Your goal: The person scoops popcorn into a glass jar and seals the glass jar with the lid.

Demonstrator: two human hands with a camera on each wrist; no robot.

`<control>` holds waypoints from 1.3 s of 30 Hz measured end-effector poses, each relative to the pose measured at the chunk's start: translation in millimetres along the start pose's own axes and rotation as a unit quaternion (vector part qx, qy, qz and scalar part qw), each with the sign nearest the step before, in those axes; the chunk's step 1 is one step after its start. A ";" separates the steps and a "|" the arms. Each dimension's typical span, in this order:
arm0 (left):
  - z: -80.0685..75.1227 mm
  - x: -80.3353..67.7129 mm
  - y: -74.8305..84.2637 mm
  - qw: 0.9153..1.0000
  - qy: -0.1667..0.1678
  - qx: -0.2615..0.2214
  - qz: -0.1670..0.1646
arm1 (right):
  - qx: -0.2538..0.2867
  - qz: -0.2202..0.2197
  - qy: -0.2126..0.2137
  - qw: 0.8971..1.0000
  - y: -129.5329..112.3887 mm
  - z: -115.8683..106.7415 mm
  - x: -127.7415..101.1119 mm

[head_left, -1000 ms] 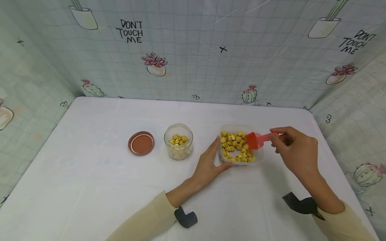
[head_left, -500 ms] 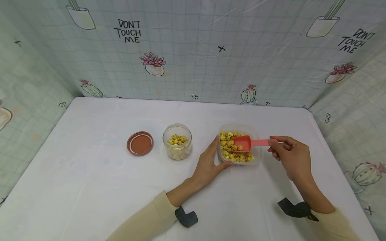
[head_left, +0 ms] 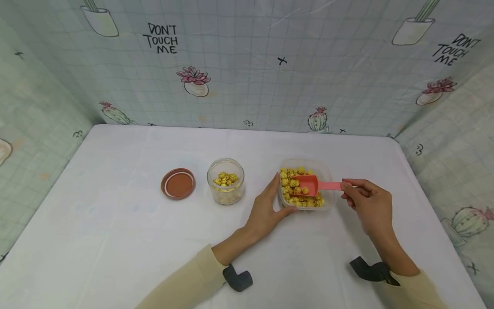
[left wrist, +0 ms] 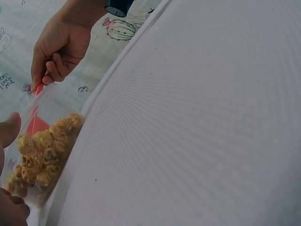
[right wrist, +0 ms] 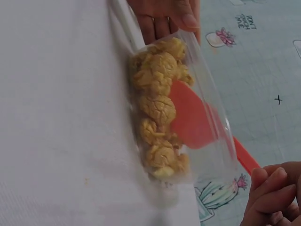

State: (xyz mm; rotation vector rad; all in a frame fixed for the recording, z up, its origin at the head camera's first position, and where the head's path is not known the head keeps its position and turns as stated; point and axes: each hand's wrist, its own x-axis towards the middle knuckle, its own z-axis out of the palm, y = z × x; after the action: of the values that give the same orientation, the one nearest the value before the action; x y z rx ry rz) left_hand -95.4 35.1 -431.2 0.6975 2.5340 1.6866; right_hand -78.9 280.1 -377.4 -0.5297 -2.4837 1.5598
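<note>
While the left hand [head_left: 266,210] is bracing the tub [head_left: 326,171] at centre right of the head view — thumb curled against its near corner, fingers running up its left wall — the right hand [head_left: 366,201] is pinching the handle of a red scoop [head_left: 308,183] between thumb and fingertips, with the bowl lying among the popcorn [head_left: 287,183] inside. A few kernels are sitting in the bowl of the scoop; how deep its lip is digging cannot be told from above.

Left of the tub, a jar [head_left: 225,180] is standing open and partly filled with the same yellow popcorn, and its brown lid [head_left: 178,183] is lying further left, well apart, on the white table [head_left: 115,223]. Cactus-print sheeting is closing off the back and both sides of the frame.

In the right wrist view the scoop [right wrist: 190,113] is showing through the clear wall of the tub [right wrist: 211,103], pressed against the heaped popcorn [right wrist: 157,108], with the fingers [right wrist: 268,188] bunched at the lower right round the handle's end.

What could be going wrong from here is mostly a matter of spillage, as a judgement: the load is small and loose, so any tilt of the scoop could be sending kernels rolling onto the cloth. The grip is sitting far out on the handle, which leaves little control over roll. The tub is light and thin-walled — a hard push from the scoop could be sliding it out from under the left hand's bracing.
</note>
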 end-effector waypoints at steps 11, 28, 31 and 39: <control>0.0 0.8 1.1 1.000 0.001 -0.003 -0.001 | 0.104 0.061 -0.013 0.993 5.6 7.9 -12.7; -0.4 1.3 -0.3 1.000 0.009 0.015 -0.001 | 0.170 0.093 -0.009 0.981 3.2 20.9 -32.9; -0.2 0.9 0.3 1.000 0.008 0.015 -0.002 | 0.188 0.103 -0.010 0.977 3.6 20.9 -34.6; 0.7 0.2 -0.8 1.000 0.007 0.011 0.000 | 0.182 0.089 -0.006 0.979 2.6 28.0 -44.4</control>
State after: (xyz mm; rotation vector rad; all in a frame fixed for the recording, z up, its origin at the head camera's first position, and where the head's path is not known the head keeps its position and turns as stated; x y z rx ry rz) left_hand -95.7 35.6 -432.2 0.6900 2.5660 1.6724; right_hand -46.2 240.9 -389.8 -0.6961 -2.1285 2.0291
